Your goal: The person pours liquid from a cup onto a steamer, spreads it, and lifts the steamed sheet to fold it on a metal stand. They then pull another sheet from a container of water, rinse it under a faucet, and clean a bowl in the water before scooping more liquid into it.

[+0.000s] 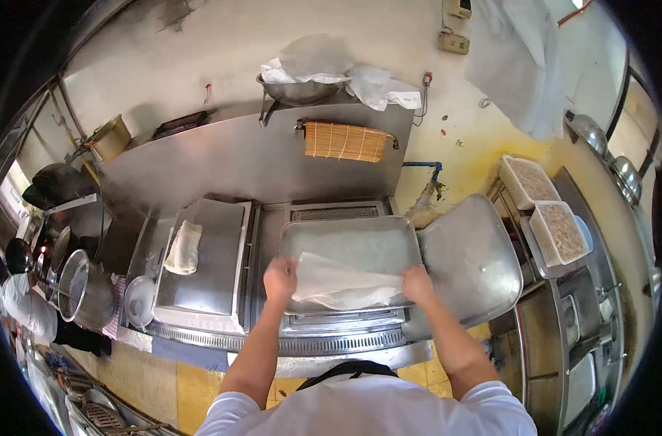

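Observation:
A thin white sheet (345, 282), cloth or paper, is stretched across the near half of a large rectangular metal tray (349, 231). My left hand (280, 280) is closed at the sheet's left edge. At its right edge, my right hand (417, 283) pinches the other end, close to the tray's right rim. The sheet hangs in loose folds between the two hands. Beneath the tray is a steel counter with a grated section (337, 213).
To the right leans another metal tray (473, 261). A folded white cloth (183, 248) lies on the steel surface at left. White baskets (560, 232) of food stand at far right. A bamboo mat (345, 142) hangs behind. Another person (29, 309) is at far left, near pans.

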{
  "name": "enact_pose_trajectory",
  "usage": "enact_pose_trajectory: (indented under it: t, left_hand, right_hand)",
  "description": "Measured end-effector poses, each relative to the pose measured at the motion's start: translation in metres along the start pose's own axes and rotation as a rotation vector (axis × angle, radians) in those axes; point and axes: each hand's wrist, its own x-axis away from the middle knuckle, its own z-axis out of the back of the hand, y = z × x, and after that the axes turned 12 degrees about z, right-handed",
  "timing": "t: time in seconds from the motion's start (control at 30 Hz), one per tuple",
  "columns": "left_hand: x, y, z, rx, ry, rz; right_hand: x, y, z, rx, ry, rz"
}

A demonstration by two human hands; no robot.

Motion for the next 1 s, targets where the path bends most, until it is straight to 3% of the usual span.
enact_pose_trajectory:
  t: [0.03,0.13,0.17,0.27,0.37,0.43,0.5,0.57,0.67,0.7,0.8,0.83,0.9,1.0]
  left_hand:
    - [0.009,-0.015,-0.018,-0.148,-0.136,-0.041]
    - [0.028,-0.028,-0.054,-0.448,-0.436,-0.063]
    - [0.033,-0.029,-0.062,-0.525,-0.519,-0.053]
    - [0.028,-0.020,-0.069,-0.671,-0.488,-0.080]
    - [0.024,0.030,-0.032,-0.401,-0.365,-0.112]
    - [0.028,0.077,-0.007,-0.170,-0.390,-0.032]
    - [0.023,0.101,-0.002,0.107,-0.464,0.046]
    - [0.017,0.109,0.001,0.430,-0.587,0.127]
    - [0.010,0.127,0.040,0.698,-0.539,0.328]
    - [0.000,0.106,0.033,0.813,-0.528,0.356]
    - [-0.015,0.085,0.041,0.988,-0.394,0.462]
    - [-0.019,0.081,0.047,1.026,-0.375,0.478]
    - [-0.022,0.081,0.054,1.073,-0.335,0.531]
    - [-0.030,0.079,0.057,1.126,-0.279,0.570]
  right_hand:
    - [0.005,0.003,-0.005,0.113,0.030,0.088]
    - [0.008,-0.016,-0.028,-0.074,-0.077,-0.073]
    - [0.007,-0.016,-0.029,-0.120,-0.212,-0.175]
    - [-0.004,-0.011,-0.023,-0.090,-0.496,-0.418]
    - [-0.028,-0.014,-0.014,-0.190,-0.320,-0.316]
    - [-0.058,-0.072,0.057,-0.415,-0.061,-0.224]
    - [-0.081,-0.101,0.048,-0.915,0.347,0.000]
    - [-0.092,-0.118,0.059,-0.924,0.139,-0.021]
    - [-0.087,-0.112,0.048,-0.739,-0.116,-0.049]
    - [-0.080,-0.102,0.036,-0.644,-0.192,-0.056]
    - [-0.041,-0.062,0.001,-0.505,-0.134,0.014]
    - [-0.034,-0.058,0.008,-0.458,-0.057,0.010]
    - [-0.024,-0.053,0.044,-0.533,-0.100,-0.195]
    - [-0.022,-0.027,0.068,-0.333,0.022,-0.212]
